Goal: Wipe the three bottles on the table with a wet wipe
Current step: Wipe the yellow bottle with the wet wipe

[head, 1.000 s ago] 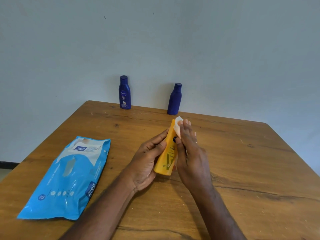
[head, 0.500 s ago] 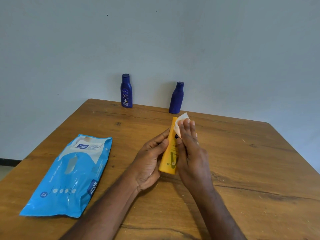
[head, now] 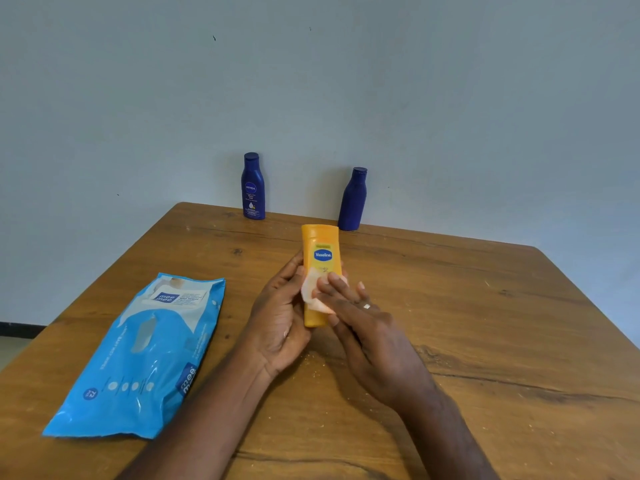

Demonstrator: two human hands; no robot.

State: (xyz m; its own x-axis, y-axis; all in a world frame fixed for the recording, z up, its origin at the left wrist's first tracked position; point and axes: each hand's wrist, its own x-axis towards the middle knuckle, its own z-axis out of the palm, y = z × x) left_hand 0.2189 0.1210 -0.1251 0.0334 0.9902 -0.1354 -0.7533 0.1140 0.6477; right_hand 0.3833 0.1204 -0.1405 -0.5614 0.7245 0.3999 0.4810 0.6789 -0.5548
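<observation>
Three bottles are on view: the yellow bottle [head: 320, 268] stands in the middle of the frame, held upright over the wooden counter [head: 485, 323]. The left hand [head: 280, 313] curls its grip around the bottle's left side. The right hand [head: 367, 327] presses the white wet wipe [head: 311, 289] flat on the bottle's front with straight fingers. The labelled blue bottle [head: 253, 187] and the plain blue bottle [head: 353, 200] stand at the counter's far edge, above centre. A blue wipes pack [head: 138, 358] lies at lower left.
</observation>
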